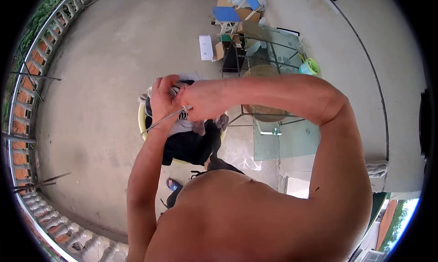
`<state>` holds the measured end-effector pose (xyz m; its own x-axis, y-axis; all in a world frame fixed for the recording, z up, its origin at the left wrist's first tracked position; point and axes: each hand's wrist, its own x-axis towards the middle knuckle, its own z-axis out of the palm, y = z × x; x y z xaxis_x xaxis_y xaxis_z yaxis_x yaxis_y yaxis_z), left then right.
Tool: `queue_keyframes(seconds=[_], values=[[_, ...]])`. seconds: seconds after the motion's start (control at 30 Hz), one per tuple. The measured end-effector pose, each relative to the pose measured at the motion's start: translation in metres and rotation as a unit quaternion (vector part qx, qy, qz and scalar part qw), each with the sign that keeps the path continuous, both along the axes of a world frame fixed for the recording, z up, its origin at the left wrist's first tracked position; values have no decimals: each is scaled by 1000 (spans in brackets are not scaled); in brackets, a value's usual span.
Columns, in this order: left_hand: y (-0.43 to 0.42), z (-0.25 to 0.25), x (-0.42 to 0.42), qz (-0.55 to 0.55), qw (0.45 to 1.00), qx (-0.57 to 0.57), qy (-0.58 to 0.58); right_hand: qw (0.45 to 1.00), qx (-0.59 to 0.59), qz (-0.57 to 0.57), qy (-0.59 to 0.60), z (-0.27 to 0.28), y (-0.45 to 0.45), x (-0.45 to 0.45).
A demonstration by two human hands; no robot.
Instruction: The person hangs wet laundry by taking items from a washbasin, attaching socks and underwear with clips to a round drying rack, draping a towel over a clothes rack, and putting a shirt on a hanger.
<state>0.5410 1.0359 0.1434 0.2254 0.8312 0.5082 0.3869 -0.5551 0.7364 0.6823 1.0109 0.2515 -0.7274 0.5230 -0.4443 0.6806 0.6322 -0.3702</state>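
Observation:
Both hands meet above a pale yellow basin [142, 120] heaped with clothes. My left hand [165, 97] is closed, its fingers curled at the top; what they hold is hidden. Against it, my right hand [204, 100] is closed on a thin rod [165, 120], which slants down to the left across my left wrist. The rod's far end is free, past the wrist. Beneath the hands lie grey and striped cloth [181, 125] and a dark garment [191, 144], which hangs over the basin's near edge.
Right of the basin is a glass-topped table [287, 145] with a round brown board [266, 113] and a light green bucket [310, 66]. Blue folding chairs [226, 14] and a white box [206, 48] lie beyond. A balustrade [34, 63] curves along the left.

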Motion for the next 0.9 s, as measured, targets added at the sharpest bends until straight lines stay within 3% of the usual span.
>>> queue_keyframes(seconds=[0.03, 0.13, 0.2, 0.3, 0.4, 0.47, 0.53, 0.6, 0.63, 0.67, 0.73, 0.83, 0.87, 0.9], values=[[19, 14, 28, -75, 984, -98, -131, 1000, 9, -23, -3, 18, 6, 20], [47, 76, 106, -250, 945, -142, -156, 987, 34, -156, -29, 88, 28, 75], [72, 105, 157, -297, 941, -23, -164, 973, 69, -219, -33, 124, 40, 119], [117, 130, 240, -356, 920, -44, -159, 942, 108, -309, -69, 155, 51, 178], [142, 147, 324, -377, 919, 11, -111, 902, 155, -399, -54, 163, 56, 241], [150, 143, 387, -442, 887, -98, -89, 861, 180, -469, -79, 158, 58, 287], [172, 122, 438, -514, 844, -85, -122, 844, 178, -500, -80, 143, 72, 313], [169, 108, 481, -569, 788, -202, -122, 797, 185, -566, -98, 131, 75, 340], [171, 84, 497, -626, 718, -251, -173, 780, 138, -592, -153, 119, 84, 357], [172, 74, 517, -656, 686, -273, -157, 765, 115, -618, -140, 104, 84, 371], [176, 60, 549, -698, 633, -306, -136, 811, 104, -573, 57, 87, 85, 400], [176, 35, 585, -741, 557, -354, -124, 764, 106, -635, 42, 76, 86, 417], [177, 32, 593, -751, 540, -360, -122, 751, 119, -649, 34, 76, 85, 417], [178, 20, 601, -760, 520, -372, -118, 708, 105, -678, -167, 56, 96, 438]])
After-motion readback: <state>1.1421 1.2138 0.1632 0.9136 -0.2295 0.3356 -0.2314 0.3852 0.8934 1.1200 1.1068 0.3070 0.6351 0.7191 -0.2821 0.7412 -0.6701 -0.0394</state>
